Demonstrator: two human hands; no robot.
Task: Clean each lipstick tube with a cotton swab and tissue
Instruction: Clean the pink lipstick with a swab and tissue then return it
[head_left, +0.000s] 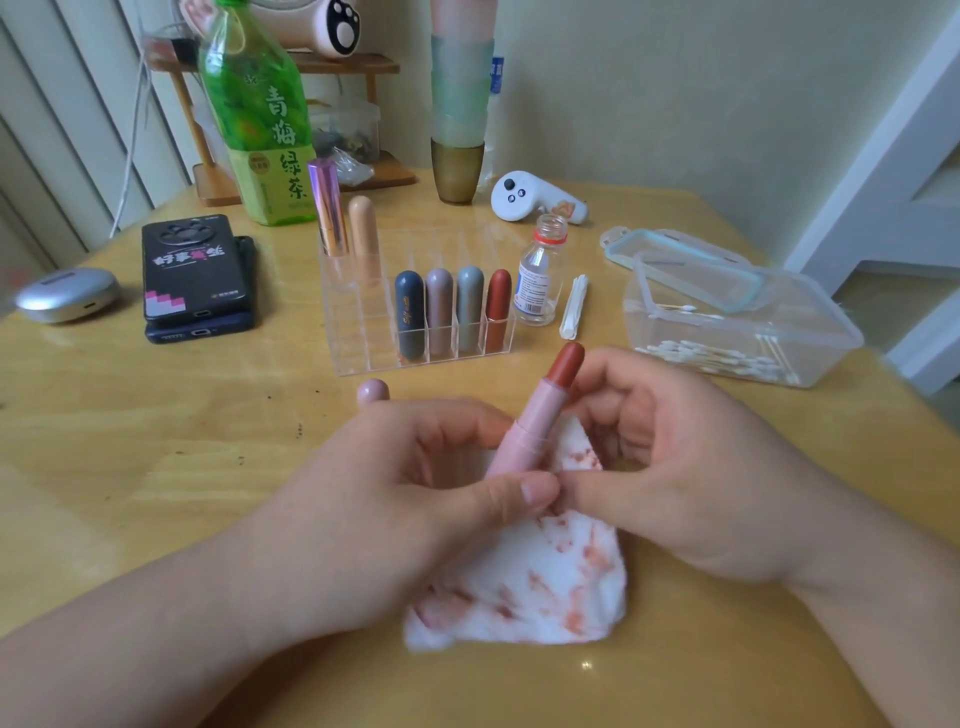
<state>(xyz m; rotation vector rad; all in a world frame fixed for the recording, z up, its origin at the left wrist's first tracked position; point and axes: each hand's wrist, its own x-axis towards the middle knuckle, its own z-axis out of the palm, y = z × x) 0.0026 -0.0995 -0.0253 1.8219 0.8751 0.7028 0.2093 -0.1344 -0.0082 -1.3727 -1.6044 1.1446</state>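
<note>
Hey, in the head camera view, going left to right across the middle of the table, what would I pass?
Silver earbud case → two stacked phones → clear lipstick organizer → small glass bottle → white sticks → clear box of cotton swabs.

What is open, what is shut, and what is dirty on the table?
Pink lipstick tube: uncapped, red-brown stick wound out, gripped by left hand.
White tissue: smeared red, held by right hand against the tube.
Pale pink cap: off, on the table.
Small clear glass bottle: cap off.
Clear plastic cotton-swab box: open, lid resting across it.
Six lipsticks in clear acrylic organiser: capped.
</note>
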